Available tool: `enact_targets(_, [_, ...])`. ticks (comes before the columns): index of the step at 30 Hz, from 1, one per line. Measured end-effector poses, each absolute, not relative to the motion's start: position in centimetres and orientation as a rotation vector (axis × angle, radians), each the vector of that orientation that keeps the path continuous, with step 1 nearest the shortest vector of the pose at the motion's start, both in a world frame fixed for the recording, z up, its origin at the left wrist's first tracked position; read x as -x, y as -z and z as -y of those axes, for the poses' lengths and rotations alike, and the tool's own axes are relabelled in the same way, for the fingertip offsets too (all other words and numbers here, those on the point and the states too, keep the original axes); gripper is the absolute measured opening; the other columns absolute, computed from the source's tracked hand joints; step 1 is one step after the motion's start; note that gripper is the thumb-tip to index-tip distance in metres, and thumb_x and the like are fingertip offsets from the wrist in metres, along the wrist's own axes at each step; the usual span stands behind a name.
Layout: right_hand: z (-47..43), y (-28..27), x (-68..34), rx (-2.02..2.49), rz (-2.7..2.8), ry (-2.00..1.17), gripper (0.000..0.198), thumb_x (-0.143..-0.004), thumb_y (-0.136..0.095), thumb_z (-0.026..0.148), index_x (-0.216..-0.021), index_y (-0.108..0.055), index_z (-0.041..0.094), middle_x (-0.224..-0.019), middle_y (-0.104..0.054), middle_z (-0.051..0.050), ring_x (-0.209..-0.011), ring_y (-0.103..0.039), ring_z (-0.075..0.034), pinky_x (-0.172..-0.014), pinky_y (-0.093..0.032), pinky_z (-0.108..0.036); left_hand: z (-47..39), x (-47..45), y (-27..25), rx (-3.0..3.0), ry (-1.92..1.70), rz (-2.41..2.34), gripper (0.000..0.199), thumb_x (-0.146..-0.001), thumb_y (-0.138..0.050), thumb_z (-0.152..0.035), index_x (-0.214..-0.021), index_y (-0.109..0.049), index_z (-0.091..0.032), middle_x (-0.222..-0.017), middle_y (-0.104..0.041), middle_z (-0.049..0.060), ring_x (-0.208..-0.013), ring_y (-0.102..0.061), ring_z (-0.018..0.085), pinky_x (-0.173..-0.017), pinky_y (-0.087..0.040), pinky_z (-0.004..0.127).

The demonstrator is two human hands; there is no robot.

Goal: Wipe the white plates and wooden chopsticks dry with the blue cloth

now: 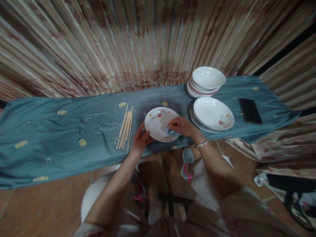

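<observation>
A white plate with a floral rim [158, 126] is in front of me at the middle of the cloth-covered table. My left hand [141, 141] grips its left edge, thumb on the rim and fingers around the side. Over the plate's right part is my right hand [181, 126], closed on a bluish cloth [172, 132] that touches the plate's surface. Most of the cloth is hidden under the fingers. Several pale chopsticks [125, 128] lie side by side just left of the plate.
To the right stands a stack of floral plates [213, 113], with a stack of white bowls [208, 78] behind it. A black phone [250, 111] lies farther right. The blue-green tablecloth [66, 131] is wrinkled on the left. A pleated curtain [148, 49] hangs behind the table.
</observation>
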State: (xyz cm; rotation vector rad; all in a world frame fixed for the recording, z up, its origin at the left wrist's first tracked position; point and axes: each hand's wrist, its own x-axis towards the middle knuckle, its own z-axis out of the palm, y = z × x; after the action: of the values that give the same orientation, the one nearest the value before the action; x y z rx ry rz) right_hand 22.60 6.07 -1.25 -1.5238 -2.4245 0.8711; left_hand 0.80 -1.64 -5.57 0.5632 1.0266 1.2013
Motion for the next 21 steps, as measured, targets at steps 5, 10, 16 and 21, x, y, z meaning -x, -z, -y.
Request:
enact_targets(5, [-6.3,2.2,-21.9,1.444,2.444,-0.515,0.030,-0.093,-0.047,0.023,-0.076,-0.070,0.016,-0.087,-0.074,-0.009,-0.084,-0.066,-0.019,-0.079,-0.047,-0.029,1.7,-0.8,5.5,-0.563,-1.195,-1.037,0.077,-0.073,-0.079,-0.033,-0.142,-0.044,-0.027,-0.091,-0.074,0.000,-0.080,-0.072,0.017,-0.081,-0.060,0.037])
enact_targets(10, [-6.8,3.9,-21.1,1.311,2.425,-0.439,0.024,-0.090,-0.048,0.017,-0.094,-0.071,0.017,-0.106,-0.074,-0.010,-0.104,-0.065,-0.023,-0.102,-0.044,-0.039,1.7,-0.8,5.4,-0.576,-1.198,-1.043,0.078,-0.073,-0.079,-0.034,-0.143,-0.044,-0.029,-0.096,-0.074,0.001,-0.083,-0.073,0.018,-0.084,-0.060,0.039])
enact_targets(16, [-6.8,4.7,-19.5,1.097,2.486,-0.506,0.037,-0.086,-0.048,0.012,-0.117,-0.068,0.014,-0.134,-0.063,-0.014,-0.130,-0.053,-0.025,-0.114,-0.034,-0.048,1.7,-0.9,5.4,-0.597,-1.204,-1.050,0.077,-0.074,-0.078,-0.036,-0.142,-0.045,-0.027,-0.097,-0.074,0.002,-0.081,-0.072,0.018,-0.080,-0.060,0.037])
enact_targets(21, [-6.2,4.5,-18.6,0.928,2.519,-0.652,0.039,-0.084,-0.047,0.010,-0.114,-0.071,0.019,-0.134,-0.063,-0.011,-0.127,-0.055,-0.025,-0.111,-0.037,-0.051,1.7,-0.7,5.7,-0.586,-1.204,-1.035,0.076,-0.073,-0.079,-0.036,-0.141,-0.045,-0.028,-0.102,-0.073,0.002,-0.082,-0.072,0.017,-0.083,-0.060,0.039])
